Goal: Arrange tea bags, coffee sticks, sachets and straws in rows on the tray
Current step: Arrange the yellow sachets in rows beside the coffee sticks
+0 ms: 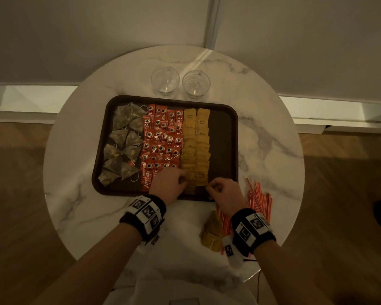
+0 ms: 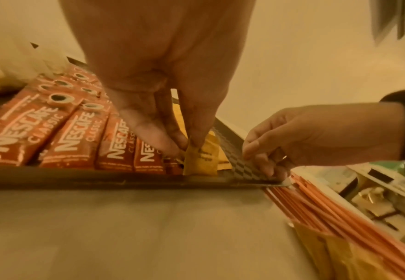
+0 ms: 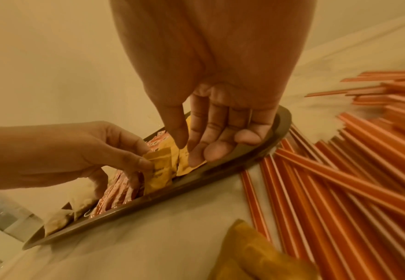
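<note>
From the head view, the dark rectangular plastic tray [image 1: 224, 137] on the round white marble table [image 1: 75, 205] has bare floor along its right edge. At the left wrist, the left hand [image 2: 163, 75] pinches a yellow paper sachet [image 2: 202, 161] upright at the near rim. At the right wrist, the right hand [image 3: 220, 113] presses loose fingers on another sachet; red-striped straws [image 3: 340, 170] lie beside the tray.

A hotel-style guest room, by its look: a round marble-topped table [image 1: 110, 216] stands on wooden flooring against a pale wall, bearing a brown tray [image 1: 224, 137] of Nescafé sticks [image 1: 161, 142], with two glass cups [image 1: 180, 83] just behind the tray
</note>
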Motion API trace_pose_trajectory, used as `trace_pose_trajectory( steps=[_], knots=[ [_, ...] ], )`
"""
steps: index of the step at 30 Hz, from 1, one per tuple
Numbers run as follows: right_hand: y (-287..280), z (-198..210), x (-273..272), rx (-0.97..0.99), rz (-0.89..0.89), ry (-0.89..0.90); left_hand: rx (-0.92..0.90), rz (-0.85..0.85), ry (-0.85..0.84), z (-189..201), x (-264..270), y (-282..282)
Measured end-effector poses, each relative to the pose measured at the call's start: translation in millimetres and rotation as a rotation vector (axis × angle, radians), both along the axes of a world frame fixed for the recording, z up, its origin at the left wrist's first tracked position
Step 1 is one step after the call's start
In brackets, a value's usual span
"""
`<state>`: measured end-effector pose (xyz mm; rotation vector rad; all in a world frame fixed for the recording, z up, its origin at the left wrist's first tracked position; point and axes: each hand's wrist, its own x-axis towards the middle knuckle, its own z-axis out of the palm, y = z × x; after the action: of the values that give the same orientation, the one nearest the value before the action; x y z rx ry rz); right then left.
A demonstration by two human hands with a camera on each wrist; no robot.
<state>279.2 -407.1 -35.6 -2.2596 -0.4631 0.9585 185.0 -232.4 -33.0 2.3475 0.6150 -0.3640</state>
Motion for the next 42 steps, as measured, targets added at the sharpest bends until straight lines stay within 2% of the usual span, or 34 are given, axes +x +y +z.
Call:
trace_pose_trajectory(
  steps=[4, 9, 11, 14, 18, 23, 29, 31, 34, 37, 40, 42],
  knots=[
    [-19.9, 13.1, -0.7, 0.039, -0.06, -0.008, 0.132, -0.046, -0.027, 6.0, 6.2, -0.1],
    [-59.5, 27.8, -8.1, 0.035, -0.151, 0.005, 0.137, -0.01, -0.137, 15.4, -3.9, -1.9],
    [-78.1, 31.6, -17.3, 0.035, -0.181, 0.025, 0.092, -0.056, -0.168, 19.1, -13.3, -11.9],
    [-104.8, 29.9, -36.0, 0.032, -0.171, 0.031, -0.029, -0.164, -0.077, 19.7, -30.9, -43.8],
    [-127.7, 19.0, -61.6, -0.019, -0.134, 0.088, -0.124, -0.234, 0.082, 0.0, -51.1, -91.1],
    [-136.0, 13.1, -91.2, -0.041, -0.014, 0.152, -0.007, -0.268, 0.051, -12.0, -51.6, -122.8],
    [-145.4, 12.7, -113.6, -0.076, -0.013, 0.163, 0.022, -0.231, 0.062, -17.9, -56.8, -128.6],
    [-147.8, 13.3, -118.4, -0.075, -0.003, 0.171, -0.005, -0.189, 0.043, -15.4, -65.2, -129.9],
    [-145.5, 15.6, -123.6, -0.057, 0.022, 0.17, -0.162, -0.028, 0.068, -13.9, -82.8, -126.4],
    [-135.2, 20.9, -124.7, 0.026, -0.037, 0.25, -0.419, 0.249, 0.066, -7.7, -99.7, -116.4],
    [-114.3, 36.3, -121.1, 0.163, -0.11, 0.302, -0.702, 0.521, -0.024, 14.4, -107.4, -112.1],
    [-98.2, 50.6, -118.3, 0.262, -0.141, 0.319, -0.823, 0.606, -0.089, 31.8, -111.5, -110.6]
  ],
)
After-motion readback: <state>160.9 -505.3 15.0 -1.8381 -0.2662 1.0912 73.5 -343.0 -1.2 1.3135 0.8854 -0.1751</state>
